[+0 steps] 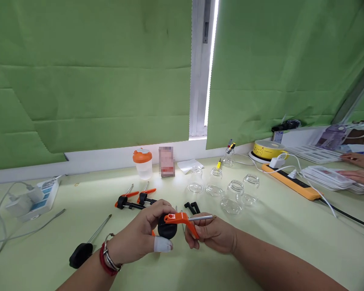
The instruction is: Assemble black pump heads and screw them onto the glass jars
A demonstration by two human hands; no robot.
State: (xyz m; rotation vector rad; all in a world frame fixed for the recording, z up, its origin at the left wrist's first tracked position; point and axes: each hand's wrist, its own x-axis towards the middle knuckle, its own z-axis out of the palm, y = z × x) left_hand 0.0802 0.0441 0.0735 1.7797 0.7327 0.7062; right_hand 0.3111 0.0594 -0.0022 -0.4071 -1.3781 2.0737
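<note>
My left hand (144, 230), its thumb wrapped in white tape, grips a round black part (167, 228) at the front centre of the table. Against that part lies the end of an orange lever (182, 218), whose metal rod points right. The fingers of my right hand (214, 233) are closed on the lever and rod. Just behind my hands are two small black pieces (192, 207). Orange and black assemblies (128, 200) lie behind my left hand. A black-handled metal rod (81, 254) rests to the left of my left wrist.
Several glass jars (232, 198) stand behind my right hand. An orange-lidded cup (143, 165) and a pink box (166, 162) are at the back. White power strip (45, 198) left; orange power strip (291, 182) right. Another person's hands touch white trays (327, 177) far right.
</note>
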